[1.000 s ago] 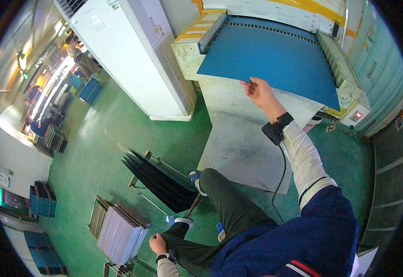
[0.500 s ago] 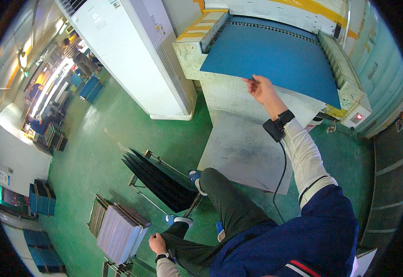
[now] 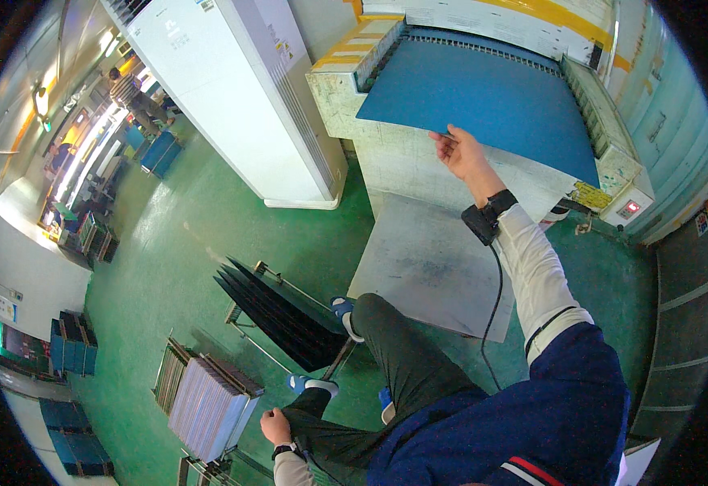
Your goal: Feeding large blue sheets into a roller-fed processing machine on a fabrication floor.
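A large blue sheet (image 3: pixel 475 89) lies on the roller machine (image 3: pixel 427 162) ahead of me, its near edge jutting over the front. My right hand (image 3: pixel 461 152) is at the middle of that edge, fingers half bent and apart, with the thumb by the sheet's rim. Whether a fingertip touches the sheet I cannot tell. My left hand (image 3: pixel 275 427) rests closed by my left knee, with nothing seen in it. Between my feet and the floor's middle stands a metal rack (image 3: pixel 261 268) holding several dark thin sheets (image 3: pixel 289 324).
A rack of pale panels (image 3: pixel 212 409) stands at lower left. A tall white cabinet unit (image 3: pixel 240 105) is left of the machine, and a grey board (image 3: pixel 431 267) lies before it. A cable (image 3: pixel 492 316) hangs from my right wrist. Blue crates (image 3: pixel 160 154) and people are far left.
The blue sheet has shifted slightly away from me, farther onto the machine. My right hand has moved a little forward and its fingers have bent more. My left hand is unchanged.
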